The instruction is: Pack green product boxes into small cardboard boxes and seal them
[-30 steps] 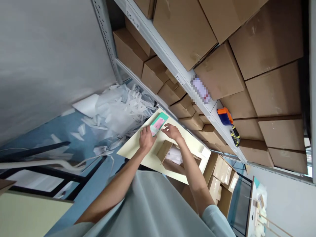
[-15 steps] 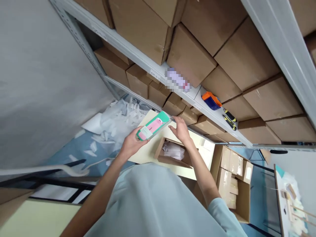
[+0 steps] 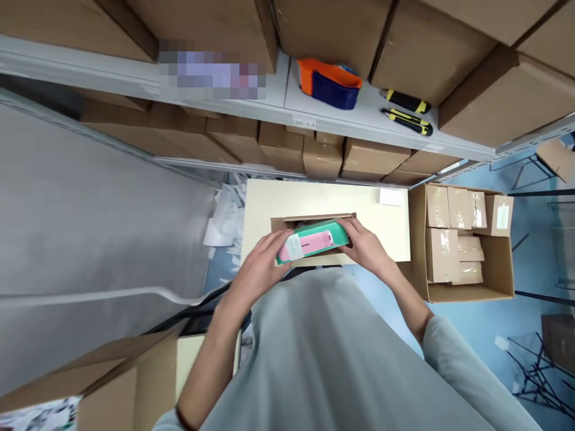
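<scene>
A slim green retail box (image 3: 338, 230) with a pink bottle-like item pictured or showing on its front is held between both hands. My left hand (image 3: 265, 261) grips its left end, and my right hand (image 3: 365, 246) has its fingers closed on the right end. The box is slightly tilted, its right end higher in view. Right beneath it, an open brown cardboard box (image 3: 279, 224) rests on the cream table (image 3: 260, 200). Most of that carton's inside is hidden by the green box and my hands.
A large carton (image 3: 496, 287) of taped small boxes stands right of the table. Along the shelf (image 3: 276, 96) lie an orange-and-blue tape dispenser (image 3: 332, 84) and two box cutters (image 3: 408, 112), with brown boxes behind. White packing scraps (image 3: 227, 218) lie on the floor at left.
The green box has moved right, over the open carton. My right hand, earlier apart from it, now grips its right end. My view has turned and come closer.
</scene>
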A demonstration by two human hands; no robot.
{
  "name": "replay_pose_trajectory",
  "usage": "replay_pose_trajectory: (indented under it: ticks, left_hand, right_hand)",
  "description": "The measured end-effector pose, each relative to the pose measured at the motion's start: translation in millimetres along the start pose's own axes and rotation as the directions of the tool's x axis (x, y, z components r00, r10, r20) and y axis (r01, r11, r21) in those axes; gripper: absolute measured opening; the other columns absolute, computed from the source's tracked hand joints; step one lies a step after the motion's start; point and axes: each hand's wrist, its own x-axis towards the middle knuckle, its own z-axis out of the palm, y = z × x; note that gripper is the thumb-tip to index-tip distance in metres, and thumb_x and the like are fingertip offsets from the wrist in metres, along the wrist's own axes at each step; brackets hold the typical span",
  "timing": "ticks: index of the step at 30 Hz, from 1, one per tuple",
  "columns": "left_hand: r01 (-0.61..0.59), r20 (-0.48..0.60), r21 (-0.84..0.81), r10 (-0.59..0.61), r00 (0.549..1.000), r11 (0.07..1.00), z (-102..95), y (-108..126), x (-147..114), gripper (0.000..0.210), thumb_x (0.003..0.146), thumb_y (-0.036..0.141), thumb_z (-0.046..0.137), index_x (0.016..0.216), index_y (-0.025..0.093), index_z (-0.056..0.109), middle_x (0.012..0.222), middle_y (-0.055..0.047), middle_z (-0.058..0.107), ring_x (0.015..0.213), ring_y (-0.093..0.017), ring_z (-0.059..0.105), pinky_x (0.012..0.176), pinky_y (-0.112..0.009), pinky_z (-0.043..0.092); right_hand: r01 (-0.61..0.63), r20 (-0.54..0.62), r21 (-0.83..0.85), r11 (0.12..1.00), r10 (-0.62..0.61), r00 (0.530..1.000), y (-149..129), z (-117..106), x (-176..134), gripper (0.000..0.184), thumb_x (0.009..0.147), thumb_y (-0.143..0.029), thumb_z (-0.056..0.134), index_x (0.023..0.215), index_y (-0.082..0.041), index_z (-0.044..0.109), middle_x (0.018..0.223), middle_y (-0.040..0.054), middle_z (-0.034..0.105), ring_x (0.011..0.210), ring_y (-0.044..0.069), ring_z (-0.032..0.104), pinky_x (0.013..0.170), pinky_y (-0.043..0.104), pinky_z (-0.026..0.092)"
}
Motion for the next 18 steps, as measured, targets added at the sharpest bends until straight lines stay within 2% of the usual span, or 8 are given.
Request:
replay_pose_trajectory:
  ticks: [4,7,12,18]
  left_hand:
    - [-0.037,0.080,0.071,0.031,0.996,0.997,34.3,7.3,18.9,0.072,0.091,0.014,0.062,0.162,0.027,0.055,0.158,-0.011,0.064,0.146,-0.032,0.061,0.124,-0.048,0.054]
    - [-0.046,0.105,0.122,0.034,0.994,0.991,48.2,5.2,35.7,0.074,0.092,0.010,0.060,0.165,0.023,0.052,0.162,-0.013,0.061,0.152,-0.034,0.056,0.128,-0.051,0.050]
    - [-0.027,0.129,0.197,0.001,0.992,0.980,56.3,-3.7,56.9,0.075,0.089,0.011,0.063,0.163,0.020,0.055,0.160,-0.015,0.063,0.149,-0.038,0.056,0.127,-0.054,0.051]
    - [0.003,0.112,0.244,-0.032,0.993,0.970,65.1,-12.9,56.1,0.077,0.087,0.011,0.065,0.163,0.019,0.055,0.158,-0.016,0.064,0.144,-0.039,0.058,0.124,-0.055,0.052]
  right_hand:
    - [-0.165,0.000,-0.030,0.986,0.165,0.986,22.6,18.6,-20.1,0.068,0.103,-0.018,0.068,0.167,-0.028,0.048,0.155,0.0133,0.063,0.119,0.029,0.076,0.100,0.043,0.066]
    - [-0.239,0.011,-0.075,0.968,0.241,0.971,31.6,28.7,-17.6,0.064,0.105,-0.023,0.069,0.166,-0.026,0.049,0.149,0.0142,0.067,0.118,0.030,0.076,0.099,0.041,0.065]
    - [-0.258,0.067,-0.155,0.954,0.271,0.960,38.8,37.9,4.8,0.067,0.104,-0.022,0.073,0.167,-0.022,0.047,0.146,0.0174,0.069,0.129,0.032,0.071,0.104,0.041,0.062]
    - [-0.241,0.137,-0.238,0.941,0.278,0.951,34.9,37.9,20.5,0.068,0.106,-0.024,0.072,0.168,-0.021,0.044,0.148,0.0195,0.069,0.125,0.032,0.075,0.097,0.038,0.063]
